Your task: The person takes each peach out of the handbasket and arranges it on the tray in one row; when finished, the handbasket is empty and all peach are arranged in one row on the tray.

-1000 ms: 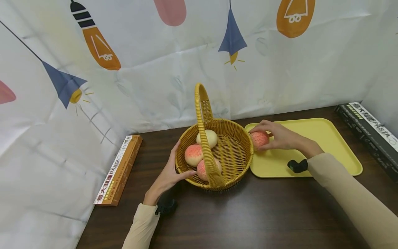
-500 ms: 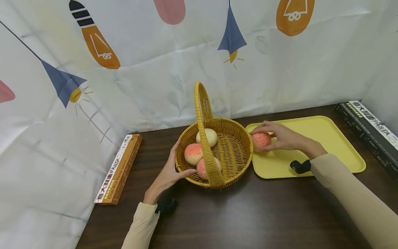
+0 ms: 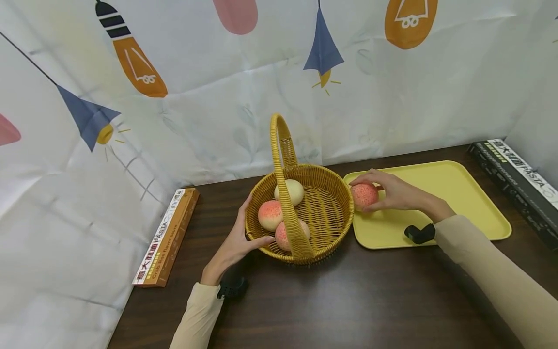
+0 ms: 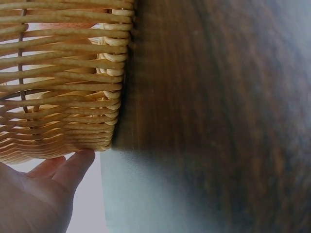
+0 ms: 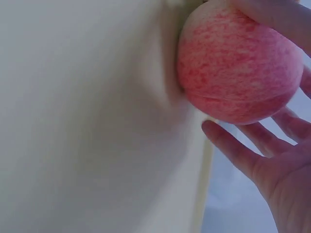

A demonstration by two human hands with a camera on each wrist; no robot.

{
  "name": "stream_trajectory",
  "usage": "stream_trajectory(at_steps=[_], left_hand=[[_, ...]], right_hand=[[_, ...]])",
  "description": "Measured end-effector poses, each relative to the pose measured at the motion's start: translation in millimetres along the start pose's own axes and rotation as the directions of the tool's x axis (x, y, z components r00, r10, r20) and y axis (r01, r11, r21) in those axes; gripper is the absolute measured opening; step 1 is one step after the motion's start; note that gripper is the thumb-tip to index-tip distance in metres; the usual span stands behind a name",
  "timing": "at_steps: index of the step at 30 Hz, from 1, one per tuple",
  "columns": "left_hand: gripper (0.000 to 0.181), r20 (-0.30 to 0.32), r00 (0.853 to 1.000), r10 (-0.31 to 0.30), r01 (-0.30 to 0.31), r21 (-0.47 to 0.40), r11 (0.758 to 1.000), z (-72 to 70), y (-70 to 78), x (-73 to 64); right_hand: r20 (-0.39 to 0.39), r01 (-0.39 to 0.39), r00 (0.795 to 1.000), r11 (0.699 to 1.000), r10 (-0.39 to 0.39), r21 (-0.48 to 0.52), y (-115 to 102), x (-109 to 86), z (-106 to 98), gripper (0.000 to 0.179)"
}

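A yellow wicker basket (image 3: 324, 208) with a tall arched handle stands on the dark table. Inside, to the left, lie a pale cream round fruit (image 3: 295, 192) and two pink-and-cream peaches (image 3: 270, 215). My left hand (image 3: 235, 242) rests on the basket's left side with its thumb and fingers spread; the left wrist view has its fingertips on the outer weave. Just right of the basket, my right hand (image 3: 394, 192) curls its thumb and fingers round a red-pink peach (image 3: 364, 196). That peach sits at the left end of a yellow tray (image 3: 444, 194).
An orange-brown pasta box (image 3: 167, 237) lies on the table at the left. Beyond the tray, a black pasta box (image 3: 519, 179) lies along the right side. A white curtain with lamp pictures (image 3: 209, 126) hangs behind the table.
The tray, with my right hand and the peach, has shifted very slightly to the right of the basket. My left hand stays at the basket's side.
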State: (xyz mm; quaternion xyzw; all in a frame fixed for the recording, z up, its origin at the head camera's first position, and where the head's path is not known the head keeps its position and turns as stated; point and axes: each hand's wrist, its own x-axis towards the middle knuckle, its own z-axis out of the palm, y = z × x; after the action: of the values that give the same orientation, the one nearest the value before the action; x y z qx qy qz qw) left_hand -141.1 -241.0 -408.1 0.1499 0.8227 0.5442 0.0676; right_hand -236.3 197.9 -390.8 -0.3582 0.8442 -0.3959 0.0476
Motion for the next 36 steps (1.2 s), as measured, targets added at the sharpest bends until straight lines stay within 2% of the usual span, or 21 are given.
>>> stream_trajectory(at_steps=[5,11,16,20,23,31,36], left_hand=[[0.118,0.001,1.000,0.002,-0.002,0.010,1.000,-0.3,-0.7,-0.5],[0.119,-0.009,1.000,0.001,-0.001,0.007,1.000,-1.9,-1.3,-2.1],[0.118,-0.002,1.000,0.017,-0.017,0.001,1.000,-1.8,-3.4,-1.0],[0.117,0.006,1.000,0.021,-0.021,-0.007,1.000,-0.5,-3.1,-0.1],[0.116,0.008,1.000,0.017,-0.016,-0.014,1.000,0.1,-2.0,-0.1],[0.114,-0.003,1.000,0.020,-0.020,-0.006,1.000,0.1,-1.4,0.9],[0.116,-0.010,1.000,0.017,-0.017,-0.015,1.000,-0.7,-3.4,-0.3]], right_hand=[[-0.021,0.083,0.996,0.996,-0.084,-0.032,-18.6,4.1,-10.7,0.059],[-0.052,0.241,0.967,0.964,-0.248,-0.115,-67.5,19.0,-14.2,0.055],[-0.024,0.360,0.931,0.925,-0.365,-0.120,-109.0,34.3,1.4,0.057],[0.036,0.428,0.904,0.900,-0.426,-0.088,-129.9,44.1,23.3,0.053],[0.087,0.445,0.894,0.894,-0.440,-0.049,-135.2,50.7,42.2,0.051],[0.211,0.383,0.903,0.924,-0.374,-0.004,-122.0,64.4,84.1,0.055],[0.228,0.373,0.898,0.926,-0.375,0.057,-113.5,69.1,101.9,0.043]])
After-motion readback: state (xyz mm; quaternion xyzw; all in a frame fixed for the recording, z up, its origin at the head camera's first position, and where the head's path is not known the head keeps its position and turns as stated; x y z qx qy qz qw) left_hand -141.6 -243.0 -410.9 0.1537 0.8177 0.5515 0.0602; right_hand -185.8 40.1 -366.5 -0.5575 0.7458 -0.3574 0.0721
